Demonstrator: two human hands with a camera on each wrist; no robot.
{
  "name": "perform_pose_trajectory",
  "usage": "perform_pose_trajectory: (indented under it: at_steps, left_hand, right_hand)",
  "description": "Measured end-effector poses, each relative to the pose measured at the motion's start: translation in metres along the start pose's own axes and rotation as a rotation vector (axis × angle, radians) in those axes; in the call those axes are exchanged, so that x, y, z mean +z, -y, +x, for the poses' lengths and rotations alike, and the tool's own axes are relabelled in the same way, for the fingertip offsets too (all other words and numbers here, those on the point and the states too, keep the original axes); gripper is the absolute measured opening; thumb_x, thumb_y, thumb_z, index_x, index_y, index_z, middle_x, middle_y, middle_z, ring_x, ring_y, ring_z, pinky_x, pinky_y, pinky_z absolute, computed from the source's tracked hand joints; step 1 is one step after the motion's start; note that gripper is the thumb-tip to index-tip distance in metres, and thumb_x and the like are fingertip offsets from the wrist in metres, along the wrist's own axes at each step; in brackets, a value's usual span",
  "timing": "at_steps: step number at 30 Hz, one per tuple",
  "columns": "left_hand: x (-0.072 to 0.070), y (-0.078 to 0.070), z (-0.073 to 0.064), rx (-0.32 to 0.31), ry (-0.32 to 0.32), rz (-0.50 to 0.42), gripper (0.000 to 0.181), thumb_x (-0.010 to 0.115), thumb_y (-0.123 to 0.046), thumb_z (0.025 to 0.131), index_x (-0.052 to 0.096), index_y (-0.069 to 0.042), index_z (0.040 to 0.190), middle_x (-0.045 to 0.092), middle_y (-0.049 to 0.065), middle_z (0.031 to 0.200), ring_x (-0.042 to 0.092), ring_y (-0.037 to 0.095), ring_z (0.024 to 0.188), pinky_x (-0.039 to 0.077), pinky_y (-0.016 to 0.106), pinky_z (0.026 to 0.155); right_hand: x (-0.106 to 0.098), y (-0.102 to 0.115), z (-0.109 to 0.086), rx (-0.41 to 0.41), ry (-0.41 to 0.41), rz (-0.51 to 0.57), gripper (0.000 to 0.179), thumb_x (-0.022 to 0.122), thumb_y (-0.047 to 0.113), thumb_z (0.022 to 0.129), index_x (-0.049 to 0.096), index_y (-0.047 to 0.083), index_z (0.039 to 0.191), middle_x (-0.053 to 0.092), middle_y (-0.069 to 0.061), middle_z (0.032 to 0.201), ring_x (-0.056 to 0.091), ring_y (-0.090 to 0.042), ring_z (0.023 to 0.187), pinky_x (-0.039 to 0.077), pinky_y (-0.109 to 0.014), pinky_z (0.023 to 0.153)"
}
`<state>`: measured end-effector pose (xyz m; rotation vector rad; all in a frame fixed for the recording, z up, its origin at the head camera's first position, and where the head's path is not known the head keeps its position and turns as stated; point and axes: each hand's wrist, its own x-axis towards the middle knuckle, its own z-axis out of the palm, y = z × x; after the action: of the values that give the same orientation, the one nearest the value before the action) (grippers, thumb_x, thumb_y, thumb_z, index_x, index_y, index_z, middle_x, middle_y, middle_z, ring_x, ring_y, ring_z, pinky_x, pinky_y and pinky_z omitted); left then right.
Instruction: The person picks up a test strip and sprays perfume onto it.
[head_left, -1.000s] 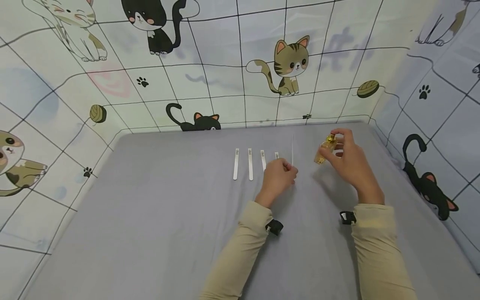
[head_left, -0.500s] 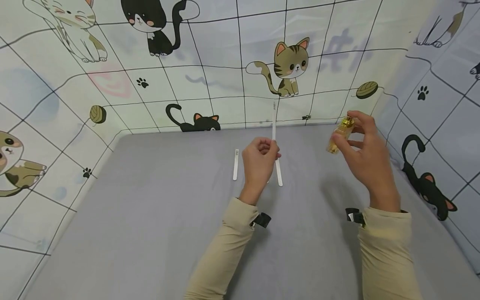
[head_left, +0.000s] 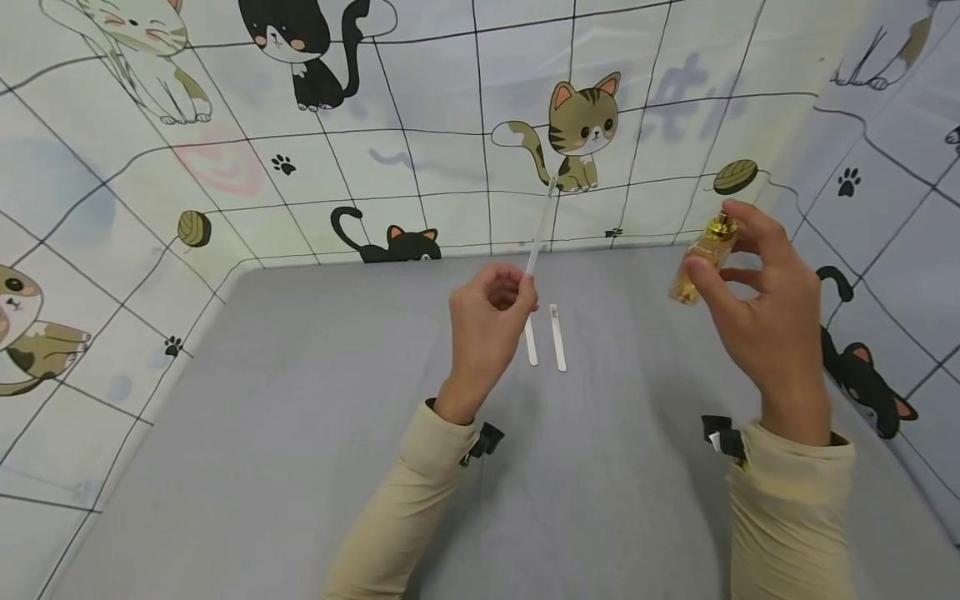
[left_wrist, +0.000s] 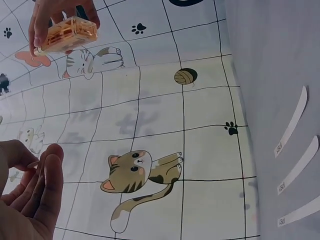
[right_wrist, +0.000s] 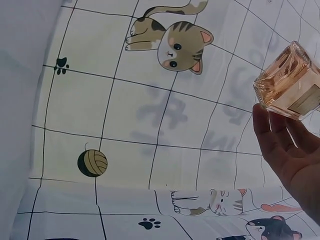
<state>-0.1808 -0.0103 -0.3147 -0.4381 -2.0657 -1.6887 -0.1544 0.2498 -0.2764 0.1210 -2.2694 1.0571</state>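
My left hand (head_left: 489, 325) pinches a slim white paper strip (head_left: 540, 229) between thumb and fingers. The strip points up, leaning slightly right, above the grey table. In my right hand (head_left: 776, 325) is a small glass perfume bottle (head_left: 701, 260) with a gold top. Its index finger rests on the top while the thumb presses the side. The bottle is tilted and stays apart from the strip. The right wrist view shows the bottle's faceted base and label (right_wrist: 306, 101). More white strips lie below: one strip (head_left: 558, 337) shows fully, and my left hand covers others.
Three strips, such as the middle strip (left_wrist: 299, 165), lie spaced apart in the left wrist view, with small print at one end. Cloth walls (head_left: 442, 167) with printed cats enclose the grey table (head_left: 300, 433) at the back and sides.
My left hand has lifted the strip off the right end of the row and carried it up and left. My right hand has raised the perfume bottle and moved right.
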Motion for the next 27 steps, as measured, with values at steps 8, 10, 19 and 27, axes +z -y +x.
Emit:
perform_pose_trajectory:
  at_steps: [8,10,19,27]
  left_hand:
    - [-0.003,-0.009,-0.009,0.064,0.073,-0.032,0.004,0.065,-0.002,0.095,0.067,0.001,0.094,0.073,0.011,0.076,0.069,0.019,0.065,0.059,0.026,0.066]
    - [-0.003,-0.010,-0.010,0.072,0.083,-0.044,0.004,0.065,-0.001,0.095,0.067,0.002,0.094,0.073,0.011,0.077,0.069,0.018,0.065,0.060,0.027,0.067]
    - [0.000,-0.017,-0.015,0.116,0.142,-0.050,0.004,0.065,-0.002,0.094,0.068,0.001,0.092,0.073,0.009,0.077,0.066,0.010,0.065,0.059,0.025,0.069]
    - [0.002,-0.022,-0.021,0.129,0.175,-0.074,0.003,0.066,-0.001,0.093,0.067,0.000,0.090,0.073,0.009,0.077,0.065,0.006,0.065,0.059,0.025,0.067]
  right_hand:
    - [0.004,0.008,-0.003,-0.001,0.036,0.009,0.062,0.077,0.018,0.092,0.054,0.033,0.148,0.064,-0.008,0.130,0.051,0.002,0.112,0.043,-0.004,0.084]
    - [0.007,0.010,-0.005,-0.033,0.044,0.022,0.063,0.078,0.016,0.091,0.055,0.030,0.148,0.065,-0.009,0.129,0.051,0.002,0.111,0.043,-0.004,0.084]
    - [0.019,0.020,-0.010,-0.128,0.049,0.015,0.059,0.077,0.014,0.092,0.056,0.022,0.147,0.065,-0.013,0.129,0.053,-0.006,0.111,0.041,-0.004,0.084]
    - [0.026,0.020,-0.010,-0.145,0.042,0.012,0.058,0.076,0.015,0.092,0.056,0.020,0.146,0.064,-0.017,0.131,0.060,-0.029,0.113,0.039,-0.003,0.084]
